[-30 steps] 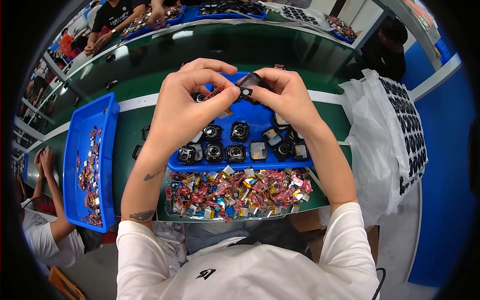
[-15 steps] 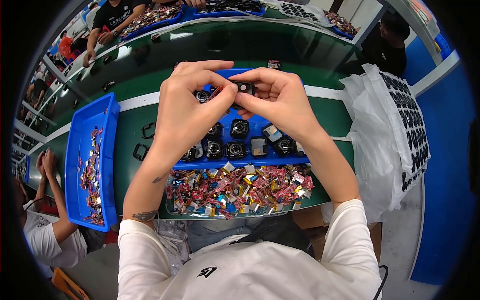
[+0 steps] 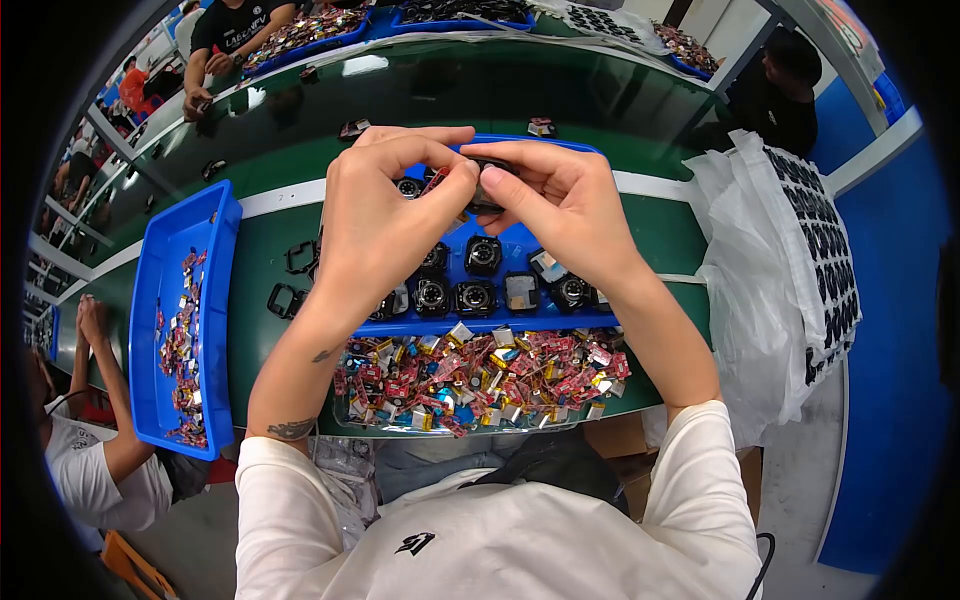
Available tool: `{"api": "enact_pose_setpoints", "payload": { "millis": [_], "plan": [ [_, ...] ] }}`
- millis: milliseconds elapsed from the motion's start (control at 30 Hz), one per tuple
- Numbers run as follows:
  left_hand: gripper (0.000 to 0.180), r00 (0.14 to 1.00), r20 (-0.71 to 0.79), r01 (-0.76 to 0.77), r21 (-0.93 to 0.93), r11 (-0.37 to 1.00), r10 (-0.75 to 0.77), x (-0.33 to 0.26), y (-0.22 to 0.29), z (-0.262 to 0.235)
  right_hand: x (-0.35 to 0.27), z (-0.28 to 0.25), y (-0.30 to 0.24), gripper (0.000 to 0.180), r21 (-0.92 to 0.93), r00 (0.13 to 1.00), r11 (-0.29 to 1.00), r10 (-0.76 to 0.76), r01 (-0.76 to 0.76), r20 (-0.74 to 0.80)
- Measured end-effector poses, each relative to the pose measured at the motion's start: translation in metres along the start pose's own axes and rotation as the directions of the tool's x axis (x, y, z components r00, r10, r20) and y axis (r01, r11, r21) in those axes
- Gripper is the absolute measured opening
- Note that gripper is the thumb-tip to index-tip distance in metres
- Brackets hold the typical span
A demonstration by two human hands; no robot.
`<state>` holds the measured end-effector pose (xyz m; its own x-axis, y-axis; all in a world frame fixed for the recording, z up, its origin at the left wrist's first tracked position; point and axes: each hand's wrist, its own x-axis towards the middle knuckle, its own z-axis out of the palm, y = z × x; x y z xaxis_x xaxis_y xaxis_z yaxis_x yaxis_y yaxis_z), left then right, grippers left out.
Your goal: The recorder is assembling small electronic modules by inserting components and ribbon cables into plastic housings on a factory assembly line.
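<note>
At the upper centre of the frame, the left hand point(image 3: 385, 210) and right hand point(image 3: 565, 195), thumbs closed toward fingers, pinch one black watch casing point(image 3: 483, 203) above the blue tray point(image 3: 440, 327).

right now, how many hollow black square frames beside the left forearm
2, left of the left forearm, which may hide more: one hollow black square frame, another beyond it.
</note>
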<state>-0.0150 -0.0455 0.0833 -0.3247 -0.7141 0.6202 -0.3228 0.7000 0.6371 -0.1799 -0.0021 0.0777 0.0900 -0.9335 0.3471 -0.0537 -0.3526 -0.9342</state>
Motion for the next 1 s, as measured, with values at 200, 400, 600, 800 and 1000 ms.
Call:
{"api": "enact_pose_setpoints", "payload": {
  "millis": [200, 400, 600, 800, 1000],
  "plan": [
    [0.011, 0.994, -0.058, -0.093, 0.044, 0.995, 0.095, -0.003, 0.003, 0.006, -0.002, 0.0, 0.001, 0.023, -0.064, 0.992, 0.996, -0.063, 0.056, -0.112],
    [0.013, 0.999, -0.026, 0.039, -0.137, 0.99, -0.042, -0.002, 0.008, -0.001, 0.004, -0.01, -0.002, 0.019, 0.042, 0.985, 0.997, -0.053, 0.06, -0.165],
    [0.014, 0.938, 0.253, 0.333, -0.465, 0.82, -0.237, 0.0, 0.01, -0.004, 0.002, -0.01, -0.001, 0.017, 0.008, 0.972, 0.993, -0.116, 0.12, -0.204],
    [0.013, 0.927, 0.217, 0.374, -0.481, 0.793, -0.306, 0.0, 0.009, -0.002, 0.0, -0.005, -0.002, 0.017, 0.006, 0.973, 0.99, -0.137, 0.141, -0.183],
    [0.015, 0.934, 0.166, 0.358, -0.458, 0.814, -0.317, 0.004, 0.003, -0.002, 0.0, -0.006, -0.006, 0.019, -0.035, 0.98, 0.99, -0.141, 0.137, -0.138]
  ]
}}
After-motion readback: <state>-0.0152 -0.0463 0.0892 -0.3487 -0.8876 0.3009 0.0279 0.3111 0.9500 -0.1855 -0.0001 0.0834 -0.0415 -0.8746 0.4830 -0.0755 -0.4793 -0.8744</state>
